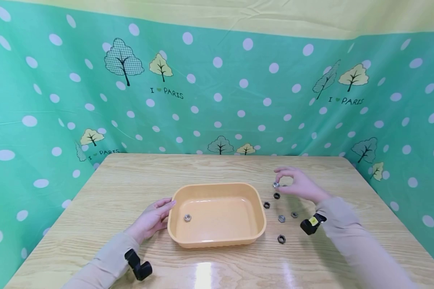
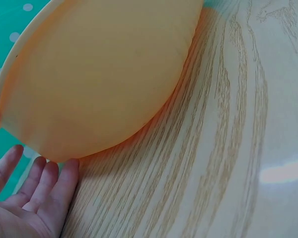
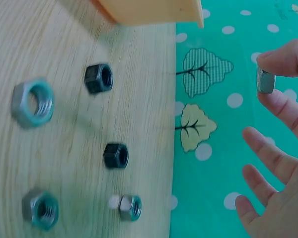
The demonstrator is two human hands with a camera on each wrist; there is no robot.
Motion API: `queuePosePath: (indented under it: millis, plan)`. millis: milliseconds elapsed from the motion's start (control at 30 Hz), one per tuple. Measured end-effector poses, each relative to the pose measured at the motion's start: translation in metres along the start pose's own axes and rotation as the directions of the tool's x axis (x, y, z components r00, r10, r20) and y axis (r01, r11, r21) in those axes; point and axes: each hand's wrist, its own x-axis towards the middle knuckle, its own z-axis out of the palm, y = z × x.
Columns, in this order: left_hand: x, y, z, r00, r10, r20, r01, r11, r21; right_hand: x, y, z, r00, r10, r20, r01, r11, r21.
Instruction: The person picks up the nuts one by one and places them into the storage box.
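Note:
My right hand (image 1: 299,185) is raised over the table's right side, pinching a silver hex nut (image 3: 265,82) between thumb and forefinger. Its other fingers are spread apart in the right wrist view. At the left end of an orange plastic tub (image 1: 217,243), my left hand (image 1: 152,218) holds the rim with a digit, while the remaining fingers (image 2: 67,181) rest against the outer wall. Inside the tub, near its left end, lies one silver nut (image 1: 187,217). Below the right hand are loose nuts, including a black nut (image 1: 276,196) and a silver-grey nut (image 1: 281,218).
Between the tub and the right forearm lie more nuts: a dark nut (image 1: 267,205) near the tub wall, a grey nut (image 1: 294,215) and a dark nut (image 1: 281,239) nearer the front. A green dotted curtain (image 1: 217,84) surrounds the wooden table (image 1: 141,172) at back and sides.

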Motion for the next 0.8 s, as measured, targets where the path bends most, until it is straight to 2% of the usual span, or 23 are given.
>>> queuePosePath:
  millis: [200, 433, 800]
  plan:
    - [0.001, -0.001, 0.000, 1.000, -0.007, -0.018, 0.007, 1.000, 0.005, 0.008, -0.013, 0.006, 1.000, -0.003, 0.015, 0.002, 0.999, 0.033]
    - [0.001, -0.002, -0.001, 0.999, -0.013, -0.029, 0.013, 1.000, 0.023, 0.019, -0.028, 0.015, 0.999, -0.013, 0.049, 0.006, 0.992, 0.128]
    - [0.001, -0.003, 0.000, 0.999, -0.004, -0.044, 0.005, 1.000, 0.020, 0.029, -0.049, 0.025, 0.996, -0.037, 0.079, 0.025, 0.987, 0.158]
